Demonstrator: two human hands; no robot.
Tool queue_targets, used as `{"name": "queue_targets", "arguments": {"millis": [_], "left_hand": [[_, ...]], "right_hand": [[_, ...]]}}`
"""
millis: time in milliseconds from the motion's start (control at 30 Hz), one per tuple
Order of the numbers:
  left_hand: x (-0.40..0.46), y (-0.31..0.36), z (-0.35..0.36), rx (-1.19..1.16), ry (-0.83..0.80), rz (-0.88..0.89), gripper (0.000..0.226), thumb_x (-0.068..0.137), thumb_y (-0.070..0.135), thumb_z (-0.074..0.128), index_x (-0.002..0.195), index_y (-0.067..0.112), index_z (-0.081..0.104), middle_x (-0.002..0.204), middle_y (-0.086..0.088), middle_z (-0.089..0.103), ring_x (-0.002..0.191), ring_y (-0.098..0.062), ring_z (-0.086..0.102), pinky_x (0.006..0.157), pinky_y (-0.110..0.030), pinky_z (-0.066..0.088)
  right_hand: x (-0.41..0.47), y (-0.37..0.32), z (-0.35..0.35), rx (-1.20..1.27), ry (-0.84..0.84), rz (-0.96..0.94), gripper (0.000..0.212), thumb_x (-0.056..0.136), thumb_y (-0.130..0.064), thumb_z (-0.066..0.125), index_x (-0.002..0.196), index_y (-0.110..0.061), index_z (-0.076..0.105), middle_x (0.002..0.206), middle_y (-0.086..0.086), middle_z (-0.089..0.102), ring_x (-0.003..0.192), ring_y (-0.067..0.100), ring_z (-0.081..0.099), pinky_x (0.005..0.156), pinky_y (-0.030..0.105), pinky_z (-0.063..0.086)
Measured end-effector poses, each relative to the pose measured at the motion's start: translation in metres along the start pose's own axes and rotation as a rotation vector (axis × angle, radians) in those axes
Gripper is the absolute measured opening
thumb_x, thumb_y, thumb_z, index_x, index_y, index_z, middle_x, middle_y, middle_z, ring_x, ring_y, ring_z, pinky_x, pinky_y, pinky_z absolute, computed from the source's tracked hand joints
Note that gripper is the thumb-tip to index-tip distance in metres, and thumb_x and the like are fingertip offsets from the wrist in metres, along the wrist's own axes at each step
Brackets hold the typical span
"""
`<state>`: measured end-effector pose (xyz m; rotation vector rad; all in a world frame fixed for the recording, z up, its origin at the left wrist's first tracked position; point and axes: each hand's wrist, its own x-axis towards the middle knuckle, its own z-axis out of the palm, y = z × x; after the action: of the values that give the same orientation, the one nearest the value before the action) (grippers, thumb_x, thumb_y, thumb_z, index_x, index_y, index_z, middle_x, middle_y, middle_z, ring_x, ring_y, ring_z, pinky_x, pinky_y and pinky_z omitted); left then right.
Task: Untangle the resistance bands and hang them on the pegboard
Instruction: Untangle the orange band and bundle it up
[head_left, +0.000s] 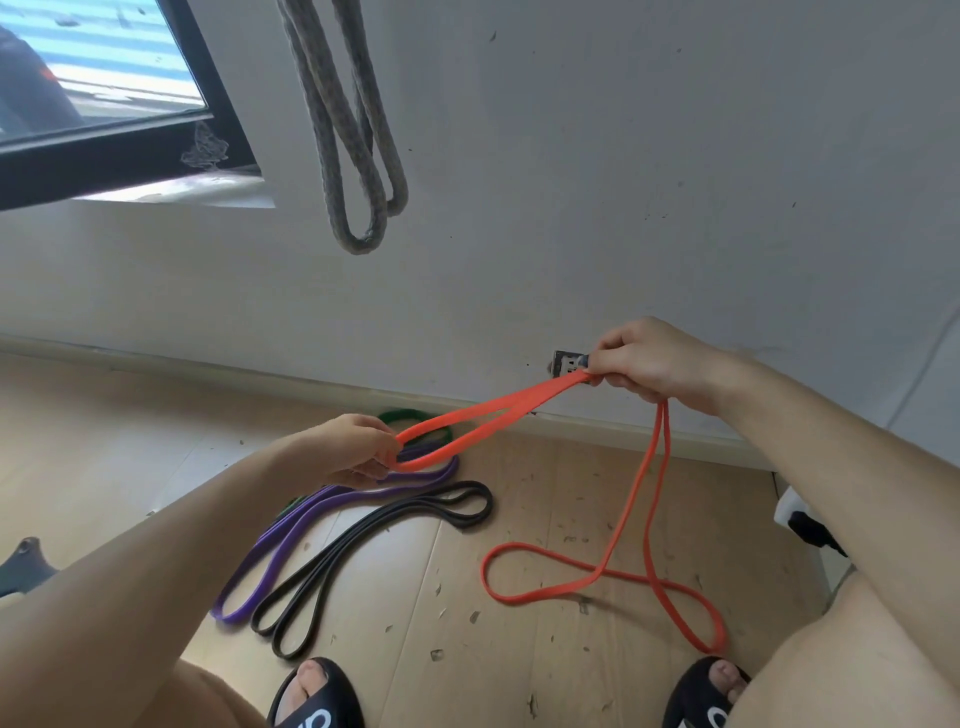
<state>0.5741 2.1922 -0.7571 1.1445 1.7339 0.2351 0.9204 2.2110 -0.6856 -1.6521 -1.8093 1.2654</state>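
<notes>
At centre frame: left hand (358, 449) fingers (382, 458) curled through the end loop of the orange band (488, 415); right hand (649, 361), at 2 o'clock from it, pinching the doubled strands. Rest of band hanging to the floor (156, 415) at 5 o'clock, crossed once. Light, limp, stretchy, grippy rubber, probably; best gripped at loop ends. Purple band (291, 535), black band (363, 545) and green band (410, 415) lying on floor at 7 o'clock.
</notes>
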Motion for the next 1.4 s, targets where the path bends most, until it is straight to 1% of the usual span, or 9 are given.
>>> {"name": "queue_targets", "arguments": {"millis": [133, 267, 367, 500, 767, 1000, 1133, 1300, 1400], "left_hand": [[0.0, 0.007, 0.01, 0.283, 0.112, 0.197, 0.043, 0.1, 0.039, 0.062, 0.138, 0.02, 0.055, 0.127, -0.005, 0.066, 0.114, -0.022, 0.064, 0.096, -0.032, 0.049], [-0.027, 0.03, 0.042, 0.202, -0.12, 0.554, 0.065, 0.086, 0.057, 0.071, 0.144, 0.049, 0.044, 0.143, 0.014, 0.057, 0.135, -0.003, 0.051, 0.113, -0.026, 0.039], [-0.047, 0.047, 0.07, 0.249, -0.175, 0.744, 0.052, 0.091, 0.054, 0.07, 0.138, 0.043, 0.049, 0.124, 0.026, 0.061, 0.115, 0.009, 0.055, 0.098, -0.018, 0.045], [-0.054, 0.06, 0.08, 0.273, -0.038, 0.826, 0.021, 0.098, 0.037, 0.066, 0.114, 0.023, 0.062, 0.091, 0.015, 0.064, 0.079, -0.002, 0.057, 0.074, -0.023, 0.048], [-0.052, 0.072, 0.051, 0.284, -0.076, 0.85, 0.02, 0.103, 0.025, 0.06, 0.085, 0.016, 0.064, 0.064, 0.002, 0.07, 0.063, -0.014, 0.075, 0.061, -0.025, 0.055], [-0.035, 0.063, 0.008, 0.116, 0.014, 0.806, 0.023, 0.105, 0.016, 0.055, 0.086, 0.004, 0.061, 0.056, 0.003, 0.052, 0.05, -0.017, 0.053, 0.054, -0.03, 0.05], [-0.025, 0.047, -0.008, 0.101, -0.013, 0.74, 0.026, 0.106, 0.016, 0.054, 0.082, 0.008, 0.059, 0.055, 0.004, 0.051, 0.051, -0.017, 0.051, 0.055, -0.029, 0.048], [-0.023, 0.033, -0.01, 0.591, -0.066, 0.592, 0.022, 0.104, 0.029, 0.057, 0.085, 0.023, 0.067, 0.077, 0.005, 0.073, 0.073, -0.01, 0.068, 0.073, -0.028, 0.051], [-0.03, 0.028, 0.007, 0.666, -0.147, 0.542, 0.025, 0.092, 0.036, 0.071, 0.115, 0.028, 0.065, 0.109, 0.009, 0.072, 0.106, -0.008, 0.068, 0.096, -0.029, 0.053]], "right_hand": [[-0.003, -0.012, 0.014, -0.125, -0.012, -0.111, 0.026, 0.096, -0.023, 0.065, 0.075, -0.01, 0.071, 0.053, -0.008, 0.048, 0.044, 0.008, 0.036, 0.045, 0.022, 0.028], [-0.003, -0.022, 0.043, -0.367, -0.064, -0.226, 0.028, 0.094, -0.033, 0.069, 0.07, -0.019, 0.07, 0.062, -0.005, 0.058, 0.056, 0.006, 0.048, 0.057, 0.026, 0.038], [-0.005, -0.028, 0.053, -0.377, -0.139, -0.228, 0.027, 0.095, -0.034, 0.066, 0.074, -0.019, 0.071, 0.07, -0.003, 0.064, 0.063, 0.01, 0.054, 0.061, 0.028, 0.041], [-0.006, -0.031, 0.05, -0.255, -0.198, -0.192, 0.031, 0.097, -0.032, 0.065, 0.075, -0.012, 0.07, 0.059, -0.006, 0.053, 0.052, 0.011, 0.043, 0.051, 0.026, 0.033], [-0.014, -0.025, 0.035, -0.126, -0.315, -0.12, 0.045, 0.096, -0.053, 0.063, 0.096, -0.008, 0.073, 0.067, 0.001, 0.057, 0.059, 0.015, 0.055, 0.056, 0.027, 0.048], [0.001, -0.008, 0.027, -0.246, -0.287, -0.189, 0.003, 0.091, -0.014, 0.071, 0.091, -0.012, 0.069, 0.08, -0.004, 0.069, 0.07, 0.012, 0.068, 0.07, 0.028, 0.055], [0.001, 0.0, 0.022, -0.307, -0.197, -0.155, 0.006, 0.095, -0.022, 0.066, 0.089, -0.02, 0.069, 0.069, -0.009, 0.066, 0.065, 0.004, 0.064, 0.068, 0.023, 0.049], [-0.007, -0.011, 0.033, -0.294, -0.139, -0.237, 0.013, 0.096, -0.021, 0.063, 0.088, -0.023, 0.073, 0.065, -0.008, 0.064, 0.059, 0.004, 0.056, 0.06, 0.018, 0.045], [-0.015, -0.025, 0.05, -0.314, -0.186, -0.322, 0.015, 0.097, -0.022, 0.063, 0.086, -0.016, 0.073, 0.064, -0.006, 0.063, 0.058, 0.007, 0.054, 0.059, 0.022, 0.041]]}}
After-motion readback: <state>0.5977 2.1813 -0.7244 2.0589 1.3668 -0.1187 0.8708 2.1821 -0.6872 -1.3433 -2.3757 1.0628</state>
